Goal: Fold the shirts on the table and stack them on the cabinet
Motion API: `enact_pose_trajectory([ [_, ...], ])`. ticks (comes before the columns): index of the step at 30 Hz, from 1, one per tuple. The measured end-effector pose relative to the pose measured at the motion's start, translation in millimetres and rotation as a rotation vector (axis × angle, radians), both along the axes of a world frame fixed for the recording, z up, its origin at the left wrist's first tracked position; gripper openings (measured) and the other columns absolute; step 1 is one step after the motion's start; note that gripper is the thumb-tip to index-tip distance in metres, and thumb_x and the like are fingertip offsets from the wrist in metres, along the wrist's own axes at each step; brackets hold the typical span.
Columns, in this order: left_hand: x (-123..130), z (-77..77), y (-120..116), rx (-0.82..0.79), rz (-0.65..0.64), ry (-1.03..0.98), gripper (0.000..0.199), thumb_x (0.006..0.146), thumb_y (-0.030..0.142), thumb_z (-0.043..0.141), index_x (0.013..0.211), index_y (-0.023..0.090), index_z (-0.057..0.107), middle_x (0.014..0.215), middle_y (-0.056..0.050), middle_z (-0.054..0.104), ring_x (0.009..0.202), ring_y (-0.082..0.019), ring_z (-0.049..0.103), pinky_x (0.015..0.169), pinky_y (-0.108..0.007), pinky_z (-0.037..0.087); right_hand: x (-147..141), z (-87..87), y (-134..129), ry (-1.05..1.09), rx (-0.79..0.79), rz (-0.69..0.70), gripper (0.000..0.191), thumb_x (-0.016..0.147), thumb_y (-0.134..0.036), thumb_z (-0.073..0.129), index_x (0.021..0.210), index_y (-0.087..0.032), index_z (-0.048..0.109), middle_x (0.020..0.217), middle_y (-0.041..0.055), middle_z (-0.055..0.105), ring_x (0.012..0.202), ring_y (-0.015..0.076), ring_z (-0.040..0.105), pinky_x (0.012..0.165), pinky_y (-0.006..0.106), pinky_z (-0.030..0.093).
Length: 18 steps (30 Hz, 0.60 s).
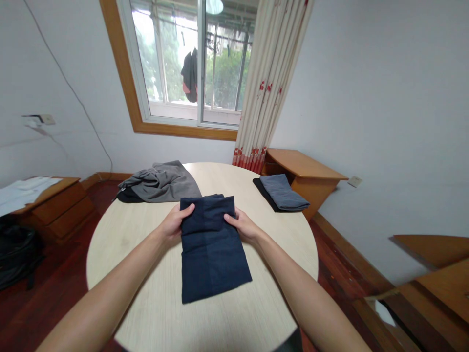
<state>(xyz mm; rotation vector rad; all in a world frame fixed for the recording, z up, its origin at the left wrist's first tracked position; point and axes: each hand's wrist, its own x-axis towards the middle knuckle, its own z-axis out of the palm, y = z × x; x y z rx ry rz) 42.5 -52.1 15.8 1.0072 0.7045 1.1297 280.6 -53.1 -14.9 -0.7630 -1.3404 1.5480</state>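
Observation:
A navy blue piece of folded clothing (214,254) is over the middle of the round table (142,288); its exact kind does not show. My left hand (175,221) grips its upper left edge, thumb on top and fingers beneath. On the upper right edge, my right hand (245,224) holds it the same way. The cloth's far end looks raised, and its near end spreads toward me. Beyond my left hand lies a crumpled heap of grey cloth (168,181) with a black part under it. Past my right hand is a folded grey-blue cloth (284,191) on a black one.
Behind the table are a window (198,63) and a long curtain (269,88). A wooden desk (308,166) stands close to the table's far right. On the left are a wooden cabinet (62,210) with white cloth or paper on it and a black bag (18,254).

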Motion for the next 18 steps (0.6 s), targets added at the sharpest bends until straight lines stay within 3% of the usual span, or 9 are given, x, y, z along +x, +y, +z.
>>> enact_pose_trajectory([
  [2, 0, -1.2, 0, 0.023, 0.014, 0.018, 0.054, 0.076, 0.046, 0.08, 0.115, 0.011, 0.069, 0.112, -0.018, 0.075, 0.104, -0.036, 0.071, 0.094, -0.049, 0.058, -3, 6.4, -4, 0.015, -0.047, 0.025, 0.059, 0.07, -0.054, 0.084, 0.114, -0.018, 0.065, 0.11, 0.0097, 0.074, 0.102, 0.0251, 0.07, 0.097, 0.043, 0.055],
  [7, 1, -13.1, 4, 0.04, -0.022, 0.039, 0.065, 0.079, 0.054, 0.076, 0.129, 0.016, 0.061, 0.131, -0.018, 0.066, 0.111, -0.032, 0.068, 0.092, -0.045, 0.057, 17, 29.0, -4, -0.019, -0.026, -0.141, 0.059, 0.058, -0.054, 0.09, 0.1, -0.018, 0.07, 0.098, 0.0082, 0.078, 0.088, 0.0254, 0.073, 0.088, 0.042, 0.058],
  [12, 1, -30.1, 11, 0.007, 0.007, 0.192, 0.073, 0.077, 0.06, 0.075, 0.137, 0.025, 0.053, 0.152, -0.018, 0.048, 0.125, -0.031, 0.06, 0.101, -0.045, 0.048, 96, 87.1, 19, -0.184, 0.114, -0.369, 0.054, 0.062, -0.055, 0.088, 0.097, -0.019, 0.07, 0.087, 0.0078, 0.078, 0.086, 0.0266, 0.074, 0.083, 0.042, 0.06],
  [18, 5, -36.5, 14, 0.056, -0.05, 0.312, 0.074, 0.075, 0.067, 0.073, 0.134, 0.024, 0.056, 0.15, -0.019, 0.05, 0.135, -0.031, 0.052, 0.108, -0.046, 0.04, 183, 157.2, 68, -0.52, 0.254, -0.635, 0.034, 0.08, -0.041, 0.078, 0.097, -0.012, 0.071, 0.086, 0.0132, 0.076, 0.085, 0.0271, 0.074, 0.082, 0.044, 0.058],
])
